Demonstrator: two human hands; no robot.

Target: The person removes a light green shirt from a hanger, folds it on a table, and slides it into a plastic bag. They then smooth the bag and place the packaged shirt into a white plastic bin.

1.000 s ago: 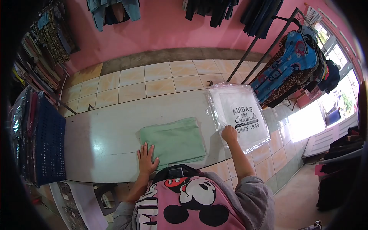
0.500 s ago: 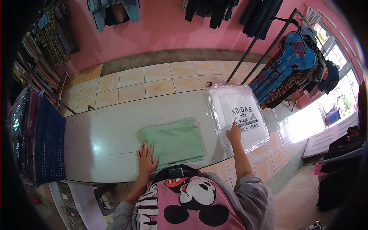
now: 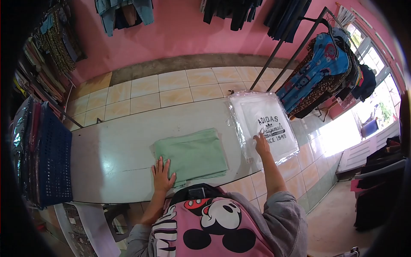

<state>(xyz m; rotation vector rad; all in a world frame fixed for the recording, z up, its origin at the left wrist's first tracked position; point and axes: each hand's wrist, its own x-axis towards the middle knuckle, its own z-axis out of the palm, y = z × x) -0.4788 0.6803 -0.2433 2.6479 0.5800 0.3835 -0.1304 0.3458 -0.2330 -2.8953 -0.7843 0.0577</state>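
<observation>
Both hands down flat: one on the green folded garment, one on the bagged shirt.

My left hand [image 3: 162, 176] lies open, palm down, on the near-left corner of the green folded garment [image 3: 191, 155] at mid-bench [image 3: 111, 158]. Right of that garment, my right hand [image 3: 261, 144] rests open on the bagged white shirt [image 3: 266, 127], gripping nothing. I judge the step to be reaching for the bag; next the right hand's fingers must close on its slippery plastic edge.

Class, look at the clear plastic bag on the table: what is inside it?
Inside the plastic bag lies a folded white shirt with dark lettering. The right hand rests on it, covering part of the print. Anything beneath the shirt is hidden.
</observation>
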